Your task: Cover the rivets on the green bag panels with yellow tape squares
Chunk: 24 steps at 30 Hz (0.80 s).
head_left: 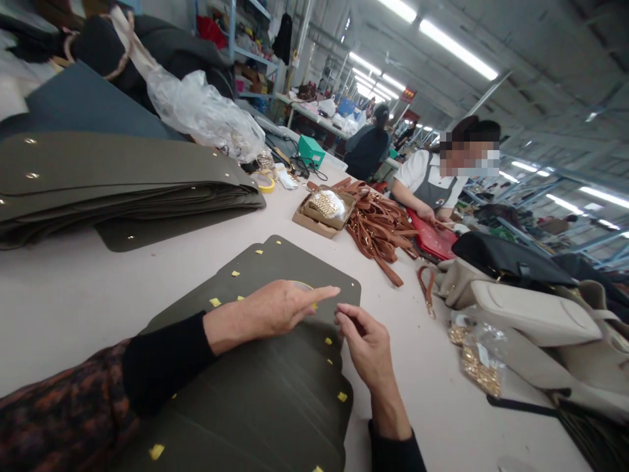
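Note:
Dark olive leather panels [275, 387] lie fanned out in a stack on the table before me, with small yellow tape pieces [343, 396] stuck on them. Over the upper panels, my left hand [275, 308] has its index finger stretched out and its other fingers curled round a roll of yellow tape [301, 285], mostly hidden behind the hand. Just to its right, my right hand [366, 341] pinches thumb and index finger together near the left fingertip. Whatever is in that pinch is too small to make out.
Folded olive panels [196, 183] are piled at the left. Ahead stand a cardboard box [319, 226] of gold hardware and brown straps [378, 223]. A co-worker [432, 177] handles a red bag [432, 236]. Beige bags [535, 311] and bagged gold hardware [481, 370] lie right.

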### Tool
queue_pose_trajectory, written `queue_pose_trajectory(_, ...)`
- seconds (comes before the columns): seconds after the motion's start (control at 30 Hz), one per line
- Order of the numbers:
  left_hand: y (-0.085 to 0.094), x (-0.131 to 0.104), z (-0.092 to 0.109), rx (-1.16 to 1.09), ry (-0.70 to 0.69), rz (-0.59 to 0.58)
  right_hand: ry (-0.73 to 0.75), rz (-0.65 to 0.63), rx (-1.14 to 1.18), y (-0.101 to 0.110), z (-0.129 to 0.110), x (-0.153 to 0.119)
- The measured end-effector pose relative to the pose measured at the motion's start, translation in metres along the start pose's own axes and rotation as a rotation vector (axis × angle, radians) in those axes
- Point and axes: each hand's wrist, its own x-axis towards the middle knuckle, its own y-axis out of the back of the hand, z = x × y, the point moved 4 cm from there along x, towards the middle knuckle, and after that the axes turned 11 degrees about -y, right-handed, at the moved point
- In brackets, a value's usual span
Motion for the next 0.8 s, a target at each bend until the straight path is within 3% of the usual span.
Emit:
queue_pose_trajectory(0.2, -0.006, 0.013, 0.012, 0.042, -0.057, 0.032, 0.355, 0.064, -0.078, -0.008, -0.030, -0.007)
queue_pose_trajectory(0.53, -0.002, 0.033, 0.019, 0.036, 0.004, -0.052, 0.446, 0.312, -0.272, -0.002, -0.024, -0.008)
queue_pose_trajectory(0.67, -0.005, 0.041, 0.014, 0.028, 0.020, 0.001, 0.339, 0.344, -0.252, -0.001, -0.023, -0.004)
queue_pose_trajectory(0.8, -0.011, 0.041, 0.019, 0.135, -0.019, 0.123, -0.071, 0.265, 0.056, 0.002, 0.001, 0.012)
